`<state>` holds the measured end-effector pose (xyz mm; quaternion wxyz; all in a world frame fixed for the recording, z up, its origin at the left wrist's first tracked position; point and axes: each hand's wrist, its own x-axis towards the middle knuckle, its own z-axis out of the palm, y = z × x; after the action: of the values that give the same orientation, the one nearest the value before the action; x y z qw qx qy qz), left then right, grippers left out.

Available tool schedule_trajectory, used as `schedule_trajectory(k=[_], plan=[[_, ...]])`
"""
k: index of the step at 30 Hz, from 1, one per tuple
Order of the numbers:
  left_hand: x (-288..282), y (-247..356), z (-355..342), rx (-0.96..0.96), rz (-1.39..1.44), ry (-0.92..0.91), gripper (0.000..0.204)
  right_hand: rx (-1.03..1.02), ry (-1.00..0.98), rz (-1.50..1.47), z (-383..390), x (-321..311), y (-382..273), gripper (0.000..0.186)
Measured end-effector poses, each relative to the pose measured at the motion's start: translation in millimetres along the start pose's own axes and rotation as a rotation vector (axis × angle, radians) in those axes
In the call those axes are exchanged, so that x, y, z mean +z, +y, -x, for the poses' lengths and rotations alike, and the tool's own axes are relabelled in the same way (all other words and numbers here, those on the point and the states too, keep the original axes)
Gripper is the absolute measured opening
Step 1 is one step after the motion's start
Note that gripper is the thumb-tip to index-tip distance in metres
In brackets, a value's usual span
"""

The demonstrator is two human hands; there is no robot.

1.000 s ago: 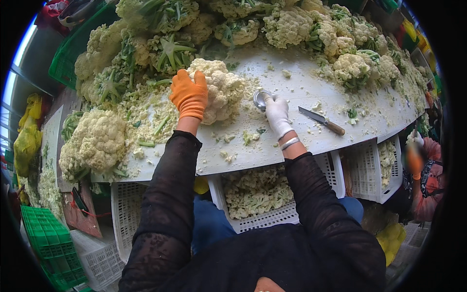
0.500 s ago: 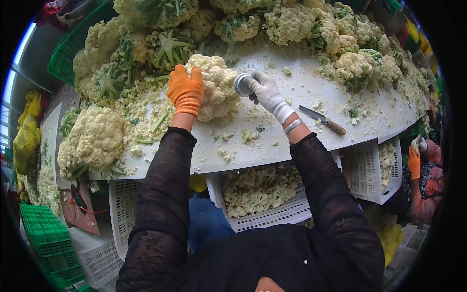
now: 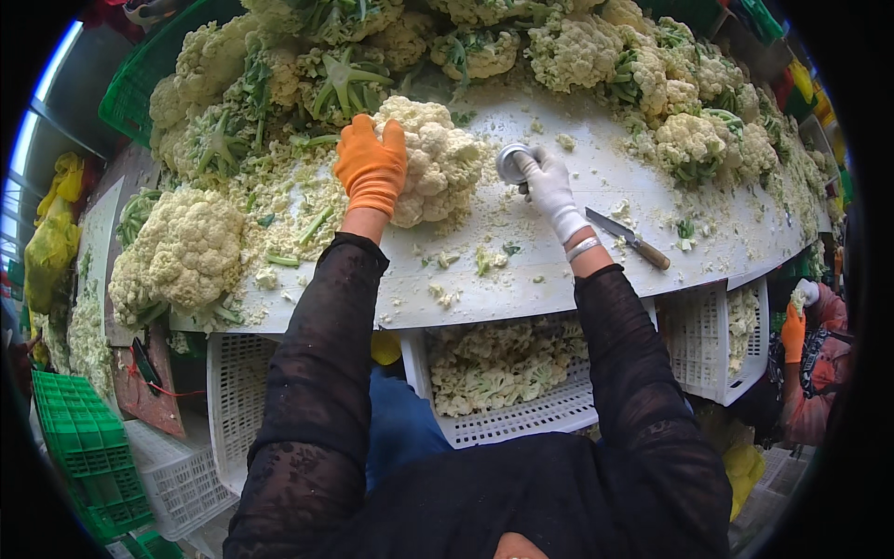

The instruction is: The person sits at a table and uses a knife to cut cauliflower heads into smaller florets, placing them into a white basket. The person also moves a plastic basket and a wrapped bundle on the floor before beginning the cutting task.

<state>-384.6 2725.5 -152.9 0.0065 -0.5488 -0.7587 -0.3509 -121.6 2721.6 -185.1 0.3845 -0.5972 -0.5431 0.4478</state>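
My left hand, in an orange glove, grips the left side of a large cauliflower head on the white tabletop. In a white glove, my right hand holds a round metal tool with a cup-like rim; its exact kind I cannot make out. A small gap separates this tool from the cauliflower's right side. To the right of my right wrist lies a knife with a wooden handle. Loose florets and crumbs surround both hands.
Cauliflower heads are heaped along the far side. Another head sits at the near left. Below the table edge stands a white crate of florets. Green crates are stacked at lower left. A co-worker's orange-gloved hand shows at far right.
My right hand and the metal tool have drawn away from the cauliflower, leaving a gap. The left hand keeps its hold, and the whole view has shifted slightly.
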Motion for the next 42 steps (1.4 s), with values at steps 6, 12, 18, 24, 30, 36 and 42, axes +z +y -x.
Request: schedule_trajectory(k=[6,12,18,24,30,36,42], plan=[[0.7,-0.4,3.2,0.015,0.036,0.025,0.045,-0.275,-0.184,0.25,9.6,12.0,9.1,0.026],[4.4,-0.4,13.6,0.096,0.166,0.064,0.047,-0.133,0.184,0.304,-14.2,-40.1,49.8,0.027],[-13.6,-47.2,-12.6,-0.4,0.872,-0.163,0.047,-0.204,-0.1,0.064,21.2,16.2,-53.6,0.027],[18.3,-63.2,-5.9,-0.144,0.526,-0.123,0.051,0.133,-0.212,-0.029,19.5,26.6,-68.5,0.032],[4.6,-46.8,15.6,-0.127,0.379,-0.017,0.04,-0.084,-0.166,0.069,26.0,46.0,-86.5,0.036],[11.0,-19.9,31.1,-0.181,0.338,0.021,0.035,-0.142,0.008,0.426,-5.1,39.0,-94.7,0.034],[6.9,-7.6,37.6,-0.274,0.309,-0.056,0.035,-0.179,-0.085,0.435,8.9,36.3,-101.9,0.036]])
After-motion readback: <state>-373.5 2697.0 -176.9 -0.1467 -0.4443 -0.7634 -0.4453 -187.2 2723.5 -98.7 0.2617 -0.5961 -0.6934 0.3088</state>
